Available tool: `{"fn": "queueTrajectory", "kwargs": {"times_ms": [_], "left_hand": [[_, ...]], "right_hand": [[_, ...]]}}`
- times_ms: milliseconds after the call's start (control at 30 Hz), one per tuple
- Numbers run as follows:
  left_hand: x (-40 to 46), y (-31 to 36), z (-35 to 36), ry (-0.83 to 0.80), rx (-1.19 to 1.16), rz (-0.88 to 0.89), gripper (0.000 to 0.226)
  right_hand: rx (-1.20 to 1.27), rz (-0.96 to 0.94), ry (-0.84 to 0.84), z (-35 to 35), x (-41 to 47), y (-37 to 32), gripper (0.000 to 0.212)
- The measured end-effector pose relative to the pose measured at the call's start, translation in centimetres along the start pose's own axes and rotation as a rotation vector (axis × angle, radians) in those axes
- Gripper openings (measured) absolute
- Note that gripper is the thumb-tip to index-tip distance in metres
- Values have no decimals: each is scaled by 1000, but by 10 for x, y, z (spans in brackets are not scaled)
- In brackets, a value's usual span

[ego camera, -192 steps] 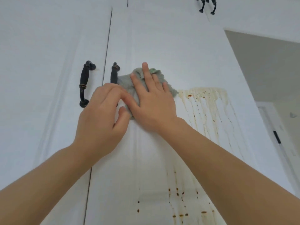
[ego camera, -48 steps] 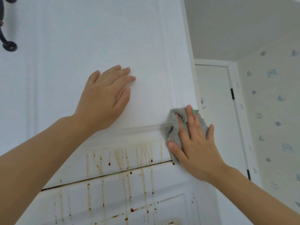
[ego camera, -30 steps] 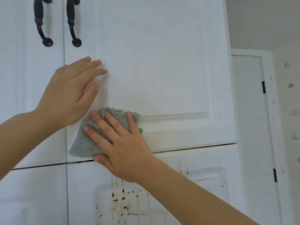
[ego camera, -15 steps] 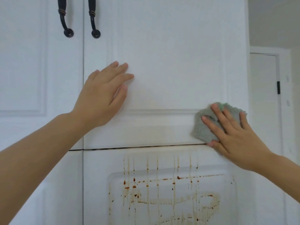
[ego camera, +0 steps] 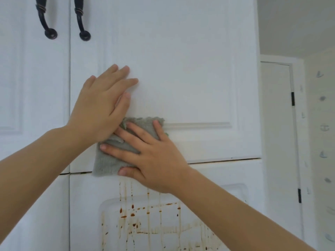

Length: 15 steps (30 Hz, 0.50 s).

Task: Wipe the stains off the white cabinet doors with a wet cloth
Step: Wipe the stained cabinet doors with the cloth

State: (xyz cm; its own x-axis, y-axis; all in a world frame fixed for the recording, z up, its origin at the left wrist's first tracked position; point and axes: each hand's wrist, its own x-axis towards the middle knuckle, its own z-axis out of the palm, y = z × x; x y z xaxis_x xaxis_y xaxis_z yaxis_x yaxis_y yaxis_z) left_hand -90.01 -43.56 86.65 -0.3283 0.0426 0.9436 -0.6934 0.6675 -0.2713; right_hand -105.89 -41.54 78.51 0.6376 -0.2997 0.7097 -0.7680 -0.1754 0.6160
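Right hand (ego camera: 152,156) flat on the grey cloth (ego camera: 108,160), fingers (ego camera: 117,149) spread and straight, pressing it to the upper door (ego camera: 181,78) at its lower left corner. The cloth sits roughly square, bottom edge over the gap to the lower door (ego camera: 226,174). Left hand (ego camera: 101,105) just above, open, palm on the panel, touching the cloth's top. Brown stains (ego camera: 132,214) streak the lower door. Two black handles (ego camera: 49,24) up top. Beyond, a room door (ego camera: 279,124).
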Motion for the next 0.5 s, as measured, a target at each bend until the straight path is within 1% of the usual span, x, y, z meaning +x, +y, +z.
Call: {"fn": "queueTrajectory", "kwargs": {"times_ms": [67, 167, 233, 300, 367, 500], "left_hand": [[2, 6, 7, 19, -3, 1, 49], [3, 5, 9, 47, 11, -21, 47], [3, 1, 7, 35, 17, 6, 46], [3, -2, 4, 13, 36, 44, 46], [5, -10, -2, 11, 78, 44, 46], [12, -27, -14, 59, 113, -10, 49]], "right_hand": [[1, 34, -14, 0, -23, 21, 55], [-74, 176, -51, -2, -82, 71, 53], [-75, 368, -110, -9, -122, 105, 55], [-30, 575, -169, -17, -144, 121, 57], [15, 675, -148, -22, -131, 126, 58], [161, 817, 25, -35, -45, 138, 63]]}}
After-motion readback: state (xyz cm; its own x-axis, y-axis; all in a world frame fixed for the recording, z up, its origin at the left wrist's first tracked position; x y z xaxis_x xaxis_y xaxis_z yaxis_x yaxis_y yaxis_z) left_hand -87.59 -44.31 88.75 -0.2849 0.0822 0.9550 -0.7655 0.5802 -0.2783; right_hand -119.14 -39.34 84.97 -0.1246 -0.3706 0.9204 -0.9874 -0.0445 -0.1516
